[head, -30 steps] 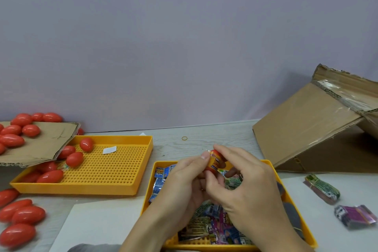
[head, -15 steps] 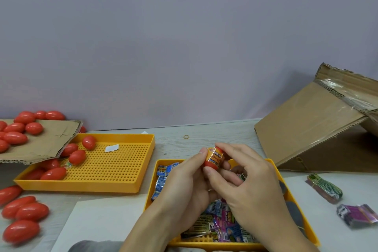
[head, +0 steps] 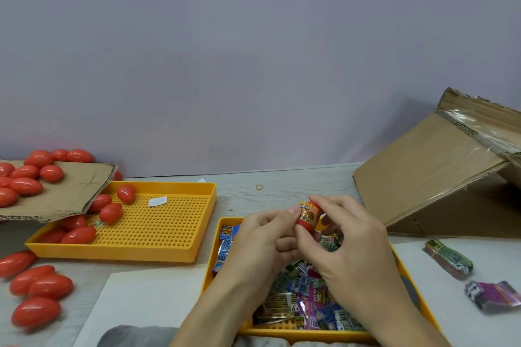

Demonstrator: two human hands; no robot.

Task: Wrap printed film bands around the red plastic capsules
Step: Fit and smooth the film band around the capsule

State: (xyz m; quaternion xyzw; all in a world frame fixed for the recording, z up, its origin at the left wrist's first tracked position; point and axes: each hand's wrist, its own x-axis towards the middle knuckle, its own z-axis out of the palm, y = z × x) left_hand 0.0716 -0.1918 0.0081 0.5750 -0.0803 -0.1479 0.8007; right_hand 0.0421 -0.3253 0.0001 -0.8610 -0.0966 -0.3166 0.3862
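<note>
Both hands hold one red capsule [head: 308, 218] up over the near tray [head: 417, 287]. The left hand [head: 262, 242] pinches it from the left side with its fingertips. The right hand [head: 346, 236] curls round it from the right, thumb below and fingers on top. A printed band [head: 306, 211] already sits around the capsule's top half. The hands probably hold it high so the person can see the band and push it straight.

The near tray is full of loose bands [head: 304, 298], right under the hands, so the next one is easy to grab. The far tray [head: 158, 251] has a few capsules at its left end. Plain capsules lie on a cardboard sheet [head: 70, 191] and more lie on the table [head: 282, 180] at the left, close enough to reach. Two bundles of bands [head: 448, 259] wait on the right, beside a cardboard box [head: 423, 175].
</note>
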